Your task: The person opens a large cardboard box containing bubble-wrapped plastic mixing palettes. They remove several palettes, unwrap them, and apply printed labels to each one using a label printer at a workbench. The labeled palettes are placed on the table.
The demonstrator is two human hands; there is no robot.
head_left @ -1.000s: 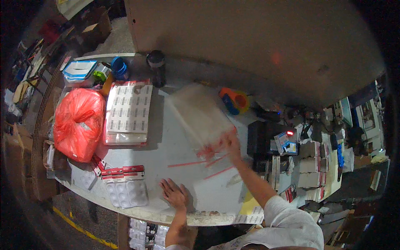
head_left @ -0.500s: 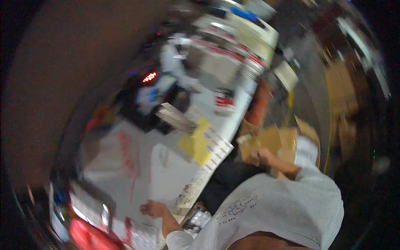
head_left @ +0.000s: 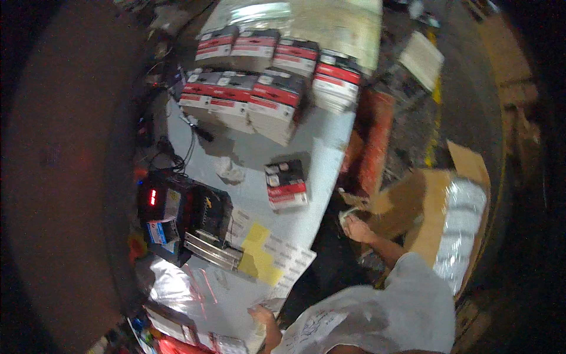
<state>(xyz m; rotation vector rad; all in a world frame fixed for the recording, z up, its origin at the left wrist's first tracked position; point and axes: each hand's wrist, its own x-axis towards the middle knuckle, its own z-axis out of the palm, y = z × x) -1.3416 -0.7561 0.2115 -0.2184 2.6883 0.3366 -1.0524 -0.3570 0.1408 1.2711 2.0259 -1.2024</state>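
Note:
My left hand is at the near edge of the pale table, beside a sheet of printed labels. Its fingers are blurred, and nothing distinct shows in them. Out past the table's right side, my right hand has its fingers closed around something small and pale that I cannot make out. That hand is next to the open cardboard carton, where clear-wrapped pale packs stand in a row. A single black, red and white box lies on the table ahead.
Stacks of similar boxes line the far part of the table. At left stands a black label printer with a red-lit display. A metal bar lies near the labels. An orange-red post rises beyond the carton.
My view has swung toward the right, bringing the box stacks and carton more fully into sight. My right hand now has a pale thing at its fingers. My left hand is nearer the table edge.

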